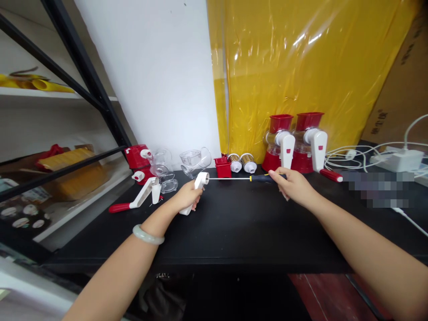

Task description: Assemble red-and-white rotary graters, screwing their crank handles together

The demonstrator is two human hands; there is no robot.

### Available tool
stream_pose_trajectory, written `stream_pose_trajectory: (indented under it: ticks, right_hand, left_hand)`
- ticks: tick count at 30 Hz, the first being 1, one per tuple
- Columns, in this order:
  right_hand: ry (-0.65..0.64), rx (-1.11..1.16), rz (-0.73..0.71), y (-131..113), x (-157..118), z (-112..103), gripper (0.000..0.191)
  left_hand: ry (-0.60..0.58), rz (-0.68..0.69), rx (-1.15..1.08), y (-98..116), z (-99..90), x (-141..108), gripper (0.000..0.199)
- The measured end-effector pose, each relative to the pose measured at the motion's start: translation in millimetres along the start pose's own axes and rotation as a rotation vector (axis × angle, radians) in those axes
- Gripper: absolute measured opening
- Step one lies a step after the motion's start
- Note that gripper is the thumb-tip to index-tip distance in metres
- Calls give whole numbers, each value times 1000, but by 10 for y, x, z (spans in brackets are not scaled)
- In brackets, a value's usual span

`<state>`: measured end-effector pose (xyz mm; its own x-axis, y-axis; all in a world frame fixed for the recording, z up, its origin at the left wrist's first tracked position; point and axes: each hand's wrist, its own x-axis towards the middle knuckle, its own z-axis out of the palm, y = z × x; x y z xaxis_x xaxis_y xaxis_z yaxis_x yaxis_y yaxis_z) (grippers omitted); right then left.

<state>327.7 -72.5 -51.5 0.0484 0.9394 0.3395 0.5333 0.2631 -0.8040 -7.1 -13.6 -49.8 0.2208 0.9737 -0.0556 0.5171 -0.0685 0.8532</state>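
Observation:
My left hand [190, 196], below a pale bangle, is closed around a white plastic crank arm [201, 180]. In my right hand [290, 183] is the dark-blue handle of a screwdriver [259, 178], held level. Its long shaft runs left, and the tip sits at the round end of the white part; whether it engages a screw I cannot see. Left of my left hand lies another white crank with a red handle [119, 207]. Beyond my hands are a clear plastic hopper [191, 157], a small red pusher [222, 167] and two metal grater drums [248, 163].
Two assembled red-and-white rotary graters [280, 142] stand at the back right. Red grater bases [137, 160] and clear parts [168, 183] are at the left. White cables [354, 154] and a power strip [406, 159] occupy the right. A black metal shelf frame [100, 100] rises at the left.

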Motion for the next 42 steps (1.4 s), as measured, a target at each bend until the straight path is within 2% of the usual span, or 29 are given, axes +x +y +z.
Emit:
stream_pose_trajectory:
  ticks: [2,4,6,7,11,14,16,18,20,22,27,30,32,34,36,39,42]
  right_hand:
    - [-1,95,-61,47,31,41,42]
    - [34,207,-187,114,69,85,48]
    - [61,218,-279,164,93,101,52]
    - [61,196,-293,172,96,94,49]
    - [22,69,-211,73,40,7,36]
    - [-9,-98,-86,-25,-12,-17,42]
    - [-21,-72,-46,-30,-15,14,44]
    - [-1,94,-99,15,7,63,42]
    - [25,254,-193,78,38,99,52]
    - [4,309,-233,117,57,101,55]
    - [-58,180,-153,34,21,6,37]
    - [-70,21,-92,-19,-3,-5,39]
    - [-43,66,-83,-9,4,27,41]
    - [2,225,-131,26,24,68,41]
    - [22,347,-199,62,43,94,51]
    - [-1,326,-227,72,46,75,47]
    - [-7,223,-181,15,14,7,40]
  left_hand:
    - [7,-28,-15,-1,-4,6,15]
    - [14,-55,-30,-1,-12,13,13]
    - [29,-48,-6,-6,-19,18,13]
    - [39,-32,15,-10,-21,20,13]
    - [66,13,47,-29,-27,27,14]
    - [72,26,50,-39,-32,38,15]
    - [76,35,47,-40,-37,44,16]
    - [79,26,22,-33,-40,43,16]
    - [78,12,-6,-19,-40,36,15]
    - [71,6,-22,-3,-36,25,15]
    - [45,20,-29,2,-21,17,14]
    - [48,32,-24,-15,-20,23,15]
    - [54,41,-25,-17,-21,23,16]
    - [49,35,-35,-6,-22,18,16]
    - [42,23,-46,11,-23,11,15]
    - [38,26,-51,21,-21,4,15]
    - [29,40,-27,10,-13,-1,15]
